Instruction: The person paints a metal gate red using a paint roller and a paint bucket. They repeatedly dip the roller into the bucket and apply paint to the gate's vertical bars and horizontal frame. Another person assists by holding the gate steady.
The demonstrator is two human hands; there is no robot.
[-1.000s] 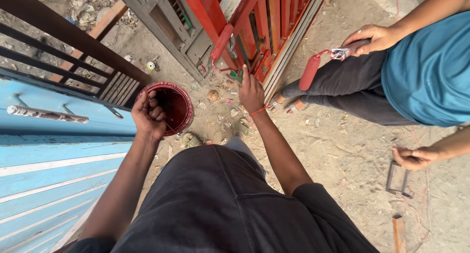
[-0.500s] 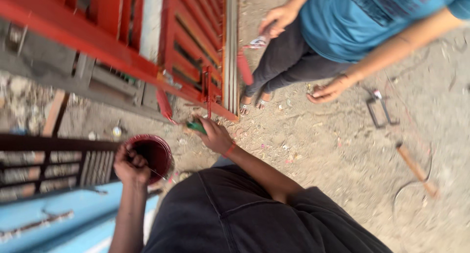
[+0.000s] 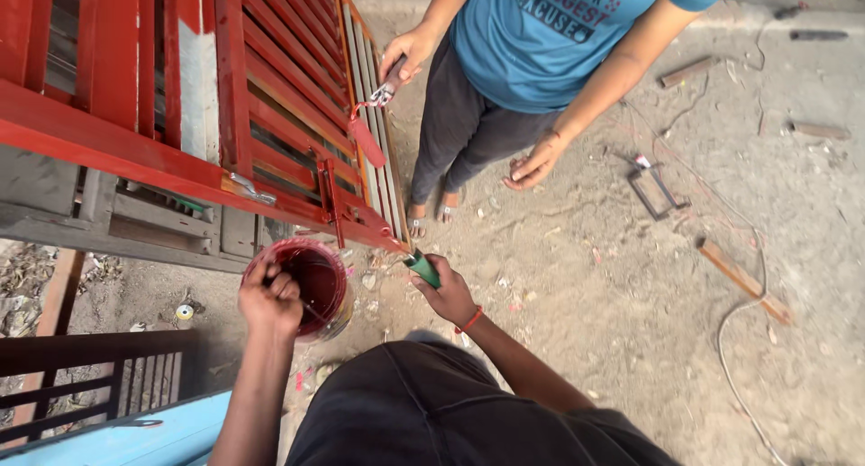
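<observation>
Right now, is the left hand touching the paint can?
Touching. The head view shows the left hand gripping the near rim of the red paint can, fingers curled over its edge.

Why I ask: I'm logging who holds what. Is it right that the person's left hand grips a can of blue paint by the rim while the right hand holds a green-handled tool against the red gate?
Not quite: the paint is red, not blue. The head view shows the left hand gripping the rim of a can of red paint, while the right hand holds the green-handled tool against the red gate.
</observation>
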